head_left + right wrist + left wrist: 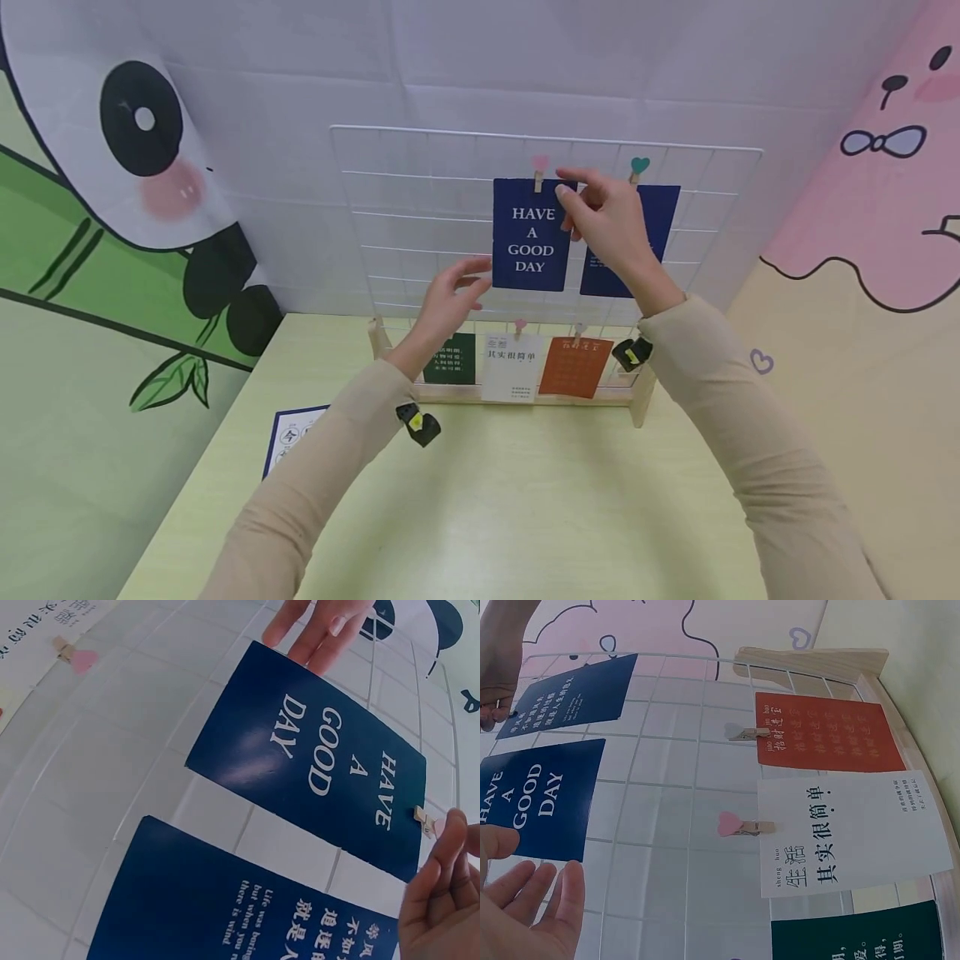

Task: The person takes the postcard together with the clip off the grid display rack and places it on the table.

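Observation:
A dark blue card [531,235] reading "HAVE A GOOD DAY" hangs on a white wire grid [427,212], under a wooden clothespin [537,181] with a pink heart. My left hand [448,302] is beside the card's left edge, its fingers loosely extended and the fingertips right at that edge. Near the upper right corner is my right hand [611,218], thumb and index finger apart in the head view. In the right wrist view its fingertips overlap the pink heart of the clothespin [424,822]. A second blue card [660,221] hangs to the right, partly hidden by my right hand.
Lower on the grid hang a green card [459,360], a white card [512,371] and an orange card [576,368]. A wooden base [555,400] supports the grid on the pale table [525,500]. A blue-bordered card [288,429] lies at left, partly behind my left sleeve.

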Available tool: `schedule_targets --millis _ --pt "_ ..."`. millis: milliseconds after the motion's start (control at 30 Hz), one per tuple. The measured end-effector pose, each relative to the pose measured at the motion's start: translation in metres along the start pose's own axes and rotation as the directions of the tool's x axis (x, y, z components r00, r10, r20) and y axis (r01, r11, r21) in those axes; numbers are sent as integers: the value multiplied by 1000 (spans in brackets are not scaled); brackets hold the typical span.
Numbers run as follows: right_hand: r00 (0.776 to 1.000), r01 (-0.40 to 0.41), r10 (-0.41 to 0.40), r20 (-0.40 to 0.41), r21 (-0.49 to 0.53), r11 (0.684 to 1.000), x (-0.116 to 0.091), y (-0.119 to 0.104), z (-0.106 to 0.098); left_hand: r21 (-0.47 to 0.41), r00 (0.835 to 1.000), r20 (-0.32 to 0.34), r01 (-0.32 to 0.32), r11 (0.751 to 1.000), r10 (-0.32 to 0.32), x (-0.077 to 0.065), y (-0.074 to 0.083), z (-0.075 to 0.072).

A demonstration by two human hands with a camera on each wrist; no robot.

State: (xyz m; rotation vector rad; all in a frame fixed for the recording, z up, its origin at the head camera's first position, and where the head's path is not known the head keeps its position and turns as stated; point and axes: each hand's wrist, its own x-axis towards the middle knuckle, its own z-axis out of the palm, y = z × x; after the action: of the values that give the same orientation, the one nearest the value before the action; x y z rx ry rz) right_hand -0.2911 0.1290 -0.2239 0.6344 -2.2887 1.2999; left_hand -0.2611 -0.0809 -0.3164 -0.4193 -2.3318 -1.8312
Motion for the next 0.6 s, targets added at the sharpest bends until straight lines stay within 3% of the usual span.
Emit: schedule_targets --millis 67,167,433,467,500,600 --pt "1000 -16 16 13 12 1000 -2 -17 -2 -6 1000 -1 2 1000 -2 1 0 1" --pt "998 -51 50 26 19 999 0 -22 -1 -14 1000 3 6 1000 -6 2 -1 1" --pt "996 -91 89 31 97 991 26 33 13 -28 1000 8 13 1000 -12 6 -6 4" --pt "995 -102 98 35 115 988 28 36 14 -31 1000 11 10 999 -10 6 -7 5" --pt "994 -109 105 39 135 985 30 40 15 -47 1000 18 -1 999 1 13 -19 6" --pt "989 -147 139 60 173 974 30 32 16 -40 1000 17 -6 999 6 14 -21 8"
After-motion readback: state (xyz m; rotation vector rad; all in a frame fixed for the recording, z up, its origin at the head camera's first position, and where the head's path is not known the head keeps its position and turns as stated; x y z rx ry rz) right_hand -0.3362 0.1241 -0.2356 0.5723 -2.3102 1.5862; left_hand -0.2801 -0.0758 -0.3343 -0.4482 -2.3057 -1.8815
